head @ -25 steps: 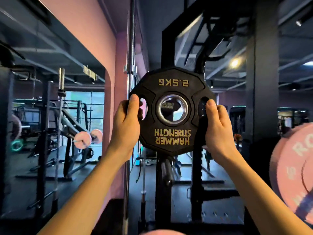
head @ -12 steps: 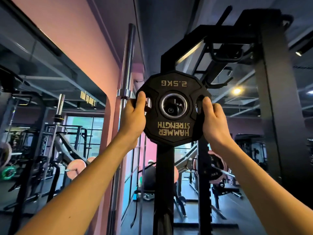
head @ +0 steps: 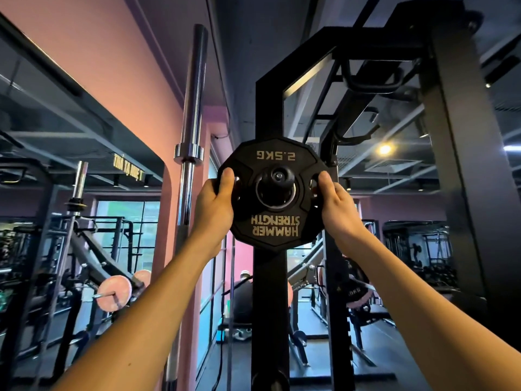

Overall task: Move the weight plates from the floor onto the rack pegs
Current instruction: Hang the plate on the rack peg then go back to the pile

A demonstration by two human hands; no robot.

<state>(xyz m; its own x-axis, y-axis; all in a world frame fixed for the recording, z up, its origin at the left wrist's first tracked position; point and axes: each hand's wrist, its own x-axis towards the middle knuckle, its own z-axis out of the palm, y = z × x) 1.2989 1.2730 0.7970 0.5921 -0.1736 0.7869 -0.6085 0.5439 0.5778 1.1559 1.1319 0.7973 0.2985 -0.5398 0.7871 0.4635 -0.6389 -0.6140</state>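
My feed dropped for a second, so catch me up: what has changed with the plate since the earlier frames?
The 2.5 kg plate went up the rack upright, and its centre hole, see-through before, now has the peg end poking through it. The left hand and right hand still grip its side slots, and the lettering is still upside down.

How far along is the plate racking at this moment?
Done: the 2.5 kg plate is off the floor and its hole is around the peg on the rack upright. In hand: left hand and right hand both grip its side slots. Left: seat it and let go. The floor and other plates are out of view.
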